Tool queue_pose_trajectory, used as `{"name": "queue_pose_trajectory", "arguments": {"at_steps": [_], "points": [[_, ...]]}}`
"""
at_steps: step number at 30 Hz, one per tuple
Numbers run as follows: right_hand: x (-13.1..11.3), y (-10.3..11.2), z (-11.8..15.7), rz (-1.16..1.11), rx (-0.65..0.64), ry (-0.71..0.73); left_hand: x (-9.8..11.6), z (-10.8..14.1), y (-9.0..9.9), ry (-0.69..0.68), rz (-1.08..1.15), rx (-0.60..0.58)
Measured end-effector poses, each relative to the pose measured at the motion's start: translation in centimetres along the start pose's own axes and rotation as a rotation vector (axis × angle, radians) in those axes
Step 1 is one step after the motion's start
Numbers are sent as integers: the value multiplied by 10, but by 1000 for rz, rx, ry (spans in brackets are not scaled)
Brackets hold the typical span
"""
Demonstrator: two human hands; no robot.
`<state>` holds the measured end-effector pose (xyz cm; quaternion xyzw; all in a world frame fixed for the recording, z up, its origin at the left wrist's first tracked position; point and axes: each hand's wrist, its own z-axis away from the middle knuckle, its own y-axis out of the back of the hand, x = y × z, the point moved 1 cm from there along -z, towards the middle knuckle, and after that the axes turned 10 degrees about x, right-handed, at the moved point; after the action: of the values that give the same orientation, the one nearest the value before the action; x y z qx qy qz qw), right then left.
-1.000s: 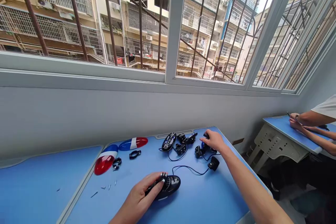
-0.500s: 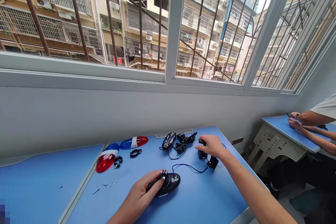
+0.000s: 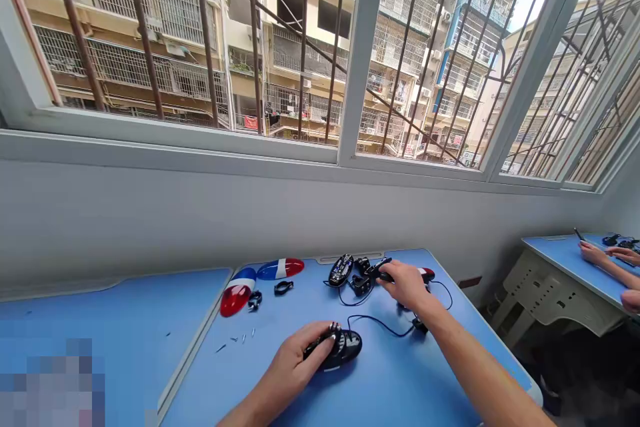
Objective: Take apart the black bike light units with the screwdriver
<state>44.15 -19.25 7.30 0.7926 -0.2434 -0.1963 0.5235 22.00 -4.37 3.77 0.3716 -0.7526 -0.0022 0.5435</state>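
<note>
Left hand (image 3: 294, 371): grip clenched on a black housing (image 3: 346, 349), lying across its top; this appears to pin the black housing against the desk (image 3: 260, 383).

Right hand (image 3: 407, 285): grip closed on a small black part (image 3: 384, 273), up and right of the black housing; the part is partly hidden, so its exact form cannot be confirmed.

Black cable (image 3: 380, 324): runs slack from near the black housing toward a black connector block (image 3: 419, 325), to its right and under the right wrist.

Second housing (image 3: 341, 270): lies beyond the black housing, near the right hand and within easy reach.

Lens covers: 1 red, white and blue cover (image 3: 237, 292) and 1 similar cover (image 3: 280, 269), up and left of the black housing, set well apart from it.

Clamps: 2 black clamps (image 3: 255, 300) beside those covers, left of the black housing.

Screws: 4 small screws (image 3: 243, 337), grouped left of the black housing, apparently kept together.

Co-worker: 2 hands (image 3: 593, 253) at a separate desk, far right of the black housing.
</note>
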Motion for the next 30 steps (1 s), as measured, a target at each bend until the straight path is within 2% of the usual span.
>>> {"name": "queue_pose_trajectory", "arguments": {"at_steps": [4,8,20,24,30], "points": [[-29,-11,-4,-51,18,77,1,1,0,-18,-14,-20],[-50,-14,-7,-37,-22,105,-4,1,-2,-39,-13,-19],[-49,-23,-13,60,-58,55,-16,2,-8,-30,18,-31],[-63,-30,-21,58,-55,103,-20,3,-8,-33,20,-31],[-93,-35,-36,92,-121,201,-25,1,-6,-29,14,-37]]}}
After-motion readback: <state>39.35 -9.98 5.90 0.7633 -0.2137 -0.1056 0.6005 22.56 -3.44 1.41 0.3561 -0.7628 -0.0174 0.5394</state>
